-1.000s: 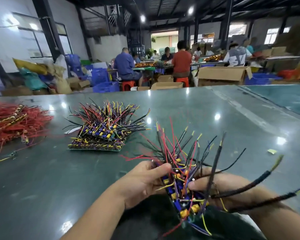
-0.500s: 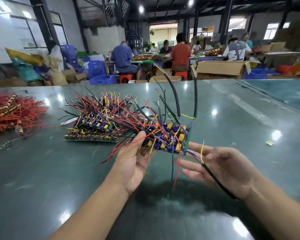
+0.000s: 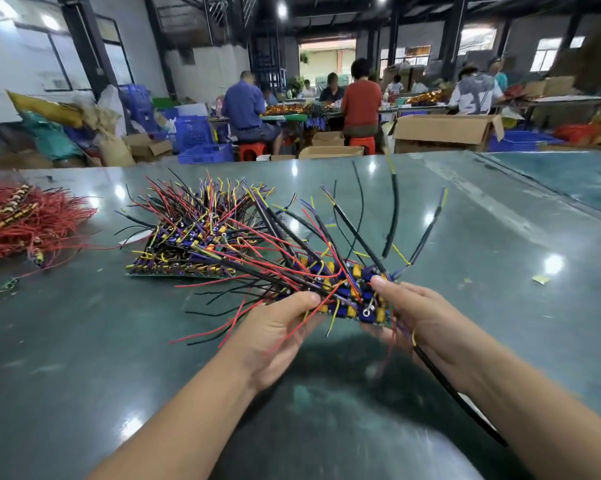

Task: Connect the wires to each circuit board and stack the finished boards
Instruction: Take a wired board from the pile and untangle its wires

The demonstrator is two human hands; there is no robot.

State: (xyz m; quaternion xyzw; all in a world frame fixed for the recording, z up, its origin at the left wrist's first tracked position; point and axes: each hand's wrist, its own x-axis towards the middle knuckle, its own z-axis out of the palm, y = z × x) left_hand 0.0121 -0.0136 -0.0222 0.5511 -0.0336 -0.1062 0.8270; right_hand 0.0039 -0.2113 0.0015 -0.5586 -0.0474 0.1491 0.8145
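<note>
**Wired board held over the counter in both hands**

Glossy green counter [image 3: 84,358] fills the foreground of a workshop, and beyond its far edge we see seated workers [image 3: 243,105], cardboard boxes [image 3: 444,131] and blue crates [image 3: 205,154]. Just above this surface we see a circuit board [image 3: 347,292] carrying blue and yellow components, held roughly level between two bare hands. Our left hand [image 3: 274,330] grips the board's left end: the thumb lies curled over the top among the red wires, while the other fingers pass beneath and are hidden. Our right hand [image 3: 427,320] holds the right end, with the thumb pressed on the top edge and the remaining fingers curved underneath. Red, black and yellow-tipped wires [image 3: 357,233] fan up and away from the fingers of both hands; several thick black leads rise well above the right thumb. One black lead [image 3: 458,396] trails back along the right wrist toward us.

Beyond the left hand's fingers, and to their left, we see the stack of finished boards [image 3: 188,251] lying on the counter, its wires bristling outward; some wires of the held board overlap it in view. Farther left of that stack, well apart from either hand, lies a heap of loose red wires [image 3: 25,223]. To the right of the right hand, a small yellow scrap [image 3: 540,279] rests on the counter.
</note>
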